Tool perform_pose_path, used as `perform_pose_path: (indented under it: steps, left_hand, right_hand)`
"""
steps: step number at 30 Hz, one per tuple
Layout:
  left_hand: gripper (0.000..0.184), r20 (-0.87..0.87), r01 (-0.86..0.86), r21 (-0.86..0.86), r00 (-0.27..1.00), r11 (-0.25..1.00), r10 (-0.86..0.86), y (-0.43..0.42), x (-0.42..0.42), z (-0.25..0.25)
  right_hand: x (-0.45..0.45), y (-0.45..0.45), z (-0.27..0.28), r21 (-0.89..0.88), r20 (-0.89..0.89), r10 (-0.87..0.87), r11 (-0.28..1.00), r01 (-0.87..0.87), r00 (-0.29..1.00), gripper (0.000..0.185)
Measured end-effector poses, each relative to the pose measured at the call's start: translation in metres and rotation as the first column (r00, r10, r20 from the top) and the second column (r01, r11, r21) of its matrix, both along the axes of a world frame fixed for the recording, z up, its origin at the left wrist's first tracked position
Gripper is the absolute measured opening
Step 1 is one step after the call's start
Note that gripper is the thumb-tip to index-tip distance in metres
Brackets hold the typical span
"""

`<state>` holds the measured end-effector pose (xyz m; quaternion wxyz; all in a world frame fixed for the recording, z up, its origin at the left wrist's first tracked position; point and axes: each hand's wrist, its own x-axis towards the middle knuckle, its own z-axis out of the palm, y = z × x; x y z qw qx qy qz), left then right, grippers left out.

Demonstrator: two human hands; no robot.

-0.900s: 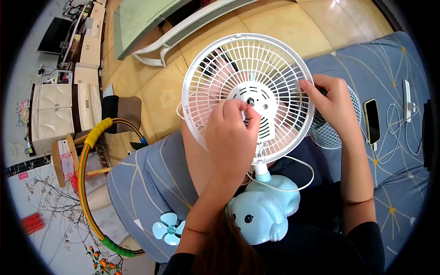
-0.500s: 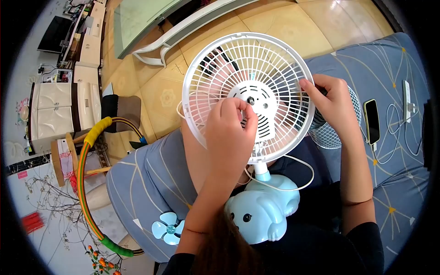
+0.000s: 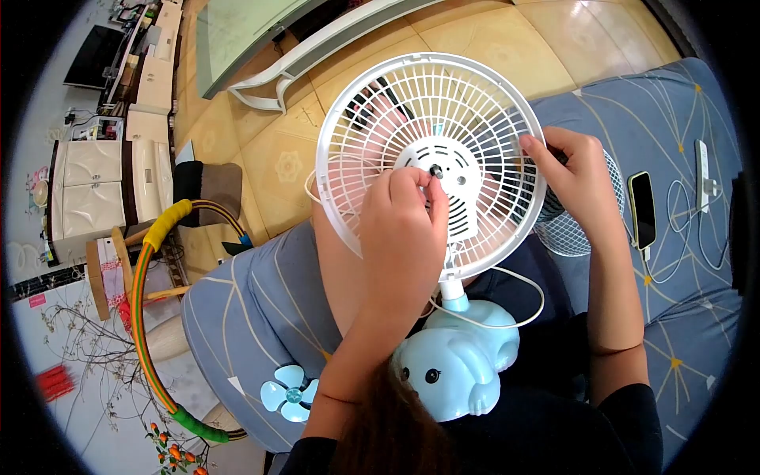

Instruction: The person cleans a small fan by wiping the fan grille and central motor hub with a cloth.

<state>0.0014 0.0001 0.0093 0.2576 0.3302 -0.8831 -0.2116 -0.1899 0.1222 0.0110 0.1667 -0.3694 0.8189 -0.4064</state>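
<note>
A round white fan grille (image 3: pixel 497 95) faces up over my lap, joined by a short neck to a light blue animal-shaped base (image 3: pixel 455 372). My left hand (image 3: pixel 408 218) is at the hub, thumb and fingertips pinched together beside the dark metal shaft (image 3: pixel 436 171); whatever is between them is hidden. My right hand (image 3: pixel 571 170) grips the grille's right rim between thumb and curled fingers. A light blue fan blade (image 3: pixel 290 393) lies on the sofa at the lower left. Behind my right hand sits a round mesh piece (image 3: pixel 578 235), partly covered.
The patterned blue-grey sofa (image 3: pixel 677 301) carries a phone (image 3: pixel 643 210) on a charging cable and a white power strip (image 3: pixel 702 176). A striped hoop (image 3: pixel 139 317) leans at the left. Beyond are a glass-topped table (image 3: pixel 237 36), a brown stool (image 3: pixel 220 190) and cream cabinets (image 3: pixel 95 186).
The grille and base have shifted slightly, and my left hand has moved a little at the hub, still pinched. My right hand stays on the rim.
</note>
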Motion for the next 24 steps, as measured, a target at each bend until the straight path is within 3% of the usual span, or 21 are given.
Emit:
perform_pose_path:
  steps: [5,14,20,24]
  left_hand:
    - [0.015,0.065,0.010,-0.013,0.998,1.000,-0.009,-0.001,0.001,-0.004]
    - [0.012,-0.021,-0.007,-0.033,1.000,0.999,0.006,-0.001,0.002,-0.010]
    - [0.010,-0.057,-0.002,0.135,0.998,0.991,0.010,0.001,0.004,-0.003]
    - [0.017,0.027,0.037,0.115,0.999,0.993,-0.041,-0.001,0.008,0.001]
  right_hand:
    - [0.000,0.001,-0.001,0.020,0.011,-0.011,1.000,0.011,1.000,0.035]
    - [0.001,0.002,-0.002,0.005,0.006,0.000,1.000,0.000,1.000,0.035]
    - [0.000,0.003,0.000,0.024,0.008,-0.011,1.000,0.011,1.000,0.035]
    - [0.000,0.003,-0.003,0.011,0.009,-0.009,1.000,0.009,1.000,0.035]
